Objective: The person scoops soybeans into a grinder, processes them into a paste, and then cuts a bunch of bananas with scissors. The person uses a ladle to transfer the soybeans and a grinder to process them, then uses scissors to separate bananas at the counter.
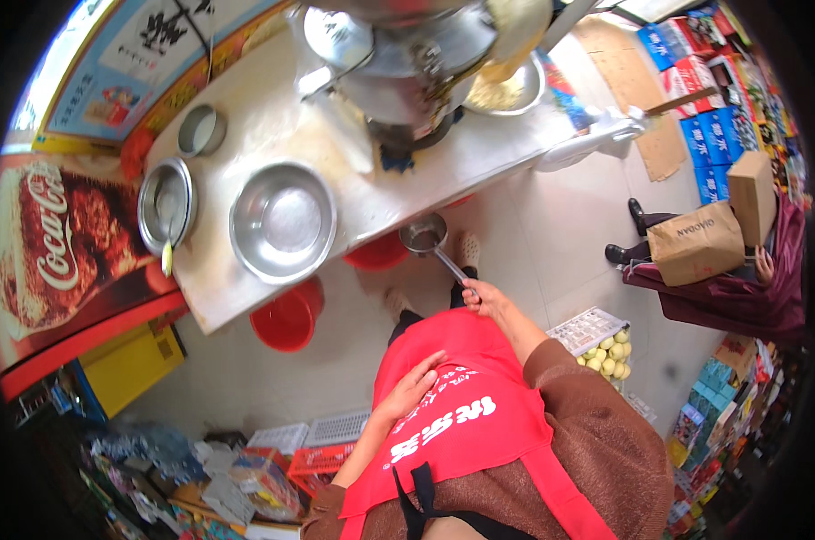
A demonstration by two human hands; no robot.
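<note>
My right hand (485,297) grips the handle of a metal ladle (424,233). The ladle's round bowl hangs just off the front edge of the steel table (374,209), above the floor. Against the front of a red apron (461,412) lies my left hand (414,388), flat and holding nothing. A wide steel basin (284,223) stands on the table to the left. Beside it is a smaller steel bowl (167,206) with a spoon (168,253) leaning over its rim. Farther back sits a small round metal container (202,131) with pale contents.
A metal machine (414,88) stands on the table, near a bowl of pale food (502,88). Red buckets (286,317) sit under the front edge. At right are a crate of pale round fruit (606,354) and a person carrying a paper bag (696,243) and a box (749,196).
</note>
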